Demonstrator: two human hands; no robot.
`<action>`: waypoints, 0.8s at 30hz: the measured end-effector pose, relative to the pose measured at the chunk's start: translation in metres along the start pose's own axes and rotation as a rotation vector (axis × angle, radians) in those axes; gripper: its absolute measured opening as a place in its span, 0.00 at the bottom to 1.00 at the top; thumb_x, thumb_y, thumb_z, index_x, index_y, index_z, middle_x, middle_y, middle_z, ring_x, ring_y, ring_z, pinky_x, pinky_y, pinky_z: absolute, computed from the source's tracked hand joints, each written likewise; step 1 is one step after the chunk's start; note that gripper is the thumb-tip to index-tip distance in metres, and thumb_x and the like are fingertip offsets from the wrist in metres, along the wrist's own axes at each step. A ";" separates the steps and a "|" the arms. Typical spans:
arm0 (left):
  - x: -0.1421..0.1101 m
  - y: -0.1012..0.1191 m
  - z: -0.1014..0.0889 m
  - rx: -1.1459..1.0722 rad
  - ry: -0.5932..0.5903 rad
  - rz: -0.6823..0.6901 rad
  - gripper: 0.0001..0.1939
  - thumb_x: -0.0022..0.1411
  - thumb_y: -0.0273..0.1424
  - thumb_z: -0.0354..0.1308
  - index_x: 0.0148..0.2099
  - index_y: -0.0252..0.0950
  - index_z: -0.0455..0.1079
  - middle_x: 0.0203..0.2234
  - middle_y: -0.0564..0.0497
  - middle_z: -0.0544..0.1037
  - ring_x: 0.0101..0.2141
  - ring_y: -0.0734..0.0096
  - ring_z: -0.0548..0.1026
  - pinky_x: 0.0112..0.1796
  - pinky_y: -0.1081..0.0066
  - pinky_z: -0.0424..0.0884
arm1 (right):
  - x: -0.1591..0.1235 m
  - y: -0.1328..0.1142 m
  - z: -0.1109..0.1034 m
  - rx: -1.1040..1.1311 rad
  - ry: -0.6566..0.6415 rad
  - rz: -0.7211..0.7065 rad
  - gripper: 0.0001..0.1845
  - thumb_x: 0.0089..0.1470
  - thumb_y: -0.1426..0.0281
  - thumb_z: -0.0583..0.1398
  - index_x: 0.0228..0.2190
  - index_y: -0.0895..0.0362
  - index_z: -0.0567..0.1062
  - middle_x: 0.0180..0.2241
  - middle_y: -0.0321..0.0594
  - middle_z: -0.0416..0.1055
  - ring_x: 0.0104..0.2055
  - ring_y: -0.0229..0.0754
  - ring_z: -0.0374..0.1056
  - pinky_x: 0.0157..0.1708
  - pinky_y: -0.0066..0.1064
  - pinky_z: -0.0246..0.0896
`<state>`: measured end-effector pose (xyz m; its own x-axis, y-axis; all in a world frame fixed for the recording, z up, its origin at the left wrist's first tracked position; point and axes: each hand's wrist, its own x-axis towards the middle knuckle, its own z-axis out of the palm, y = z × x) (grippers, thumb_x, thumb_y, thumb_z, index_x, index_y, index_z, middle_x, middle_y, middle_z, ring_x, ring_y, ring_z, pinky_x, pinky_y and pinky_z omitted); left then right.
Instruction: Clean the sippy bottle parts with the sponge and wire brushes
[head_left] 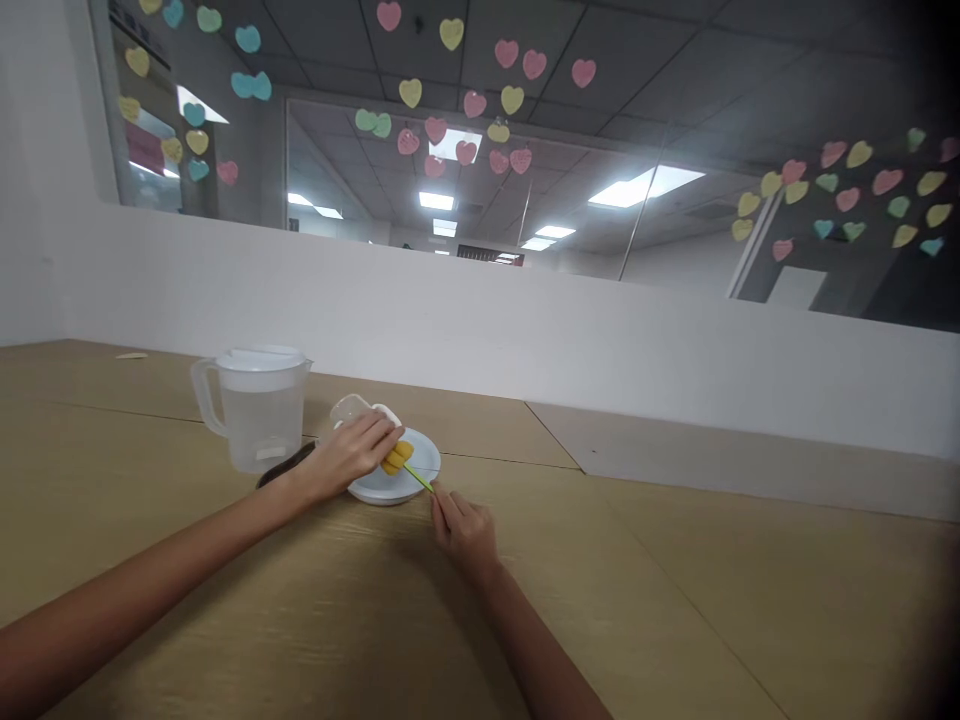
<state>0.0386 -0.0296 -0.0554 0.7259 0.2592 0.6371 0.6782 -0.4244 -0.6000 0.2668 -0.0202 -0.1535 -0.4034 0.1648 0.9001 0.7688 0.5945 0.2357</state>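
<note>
Left hand (356, 452): curling over the white plate (384, 486) — can't tell what it's gripping
Right hand (465, 530): pinching the green stick (418, 477), fingers meeting
Yellow piece (397, 459): showing above the plate at the stick's tip

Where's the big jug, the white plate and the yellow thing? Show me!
Big jug (264, 412): head view, on the front of its body.
White plate (427, 453): head view, on its right side.
Yellow thing (397, 459): head view, middle of its visible part.
</note>
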 end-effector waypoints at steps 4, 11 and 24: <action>0.005 0.016 -0.001 0.071 0.054 0.091 0.12 0.65 0.20 0.45 0.49 0.29 0.64 0.32 0.45 0.74 0.41 0.62 0.73 0.44 0.63 0.69 | 0.002 -0.003 0.001 0.018 0.009 -0.018 0.15 0.62 0.72 0.51 0.39 0.62 0.77 0.18 0.37 0.70 0.17 0.31 0.62 0.19 0.23 0.51; 0.013 0.017 0.009 0.021 -0.020 0.148 0.10 0.65 0.21 0.46 0.46 0.30 0.65 0.34 0.46 0.74 0.37 0.65 0.73 0.41 0.65 0.68 | 0.006 -0.006 0.005 0.063 0.047 0.035 0.17 0.63 0.72 0.49 0.37 0.63 0.77 0.20 0.39 0.73 0.18 0.32 0.66 0.18 0.23 0.53; -0.001 -0.048 0.043 -0.052 -0.238 0.034 0.09 0.62 0.23 0.52 0.43 0.36 0.69 0.37 0.44 0.74 0.40 0.64 0.71 0.44 0.63 0.65 | 0.004 0.010 0.004 0.272 0.037 0.623 0.22 0.61 0.62 0.47 0.35 0.60 0.77 0.31 0.44 0.78 0.29 0.40 0.73 0.29 0.25 0.63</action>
<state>0.0108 0.0279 -0.0483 0.7586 0.4385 0.4818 0.6509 -0.4785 -0.5894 0.2705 -0.0103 -0.1491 0.0950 0.5162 0.8512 0.6980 0.5751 -0.4266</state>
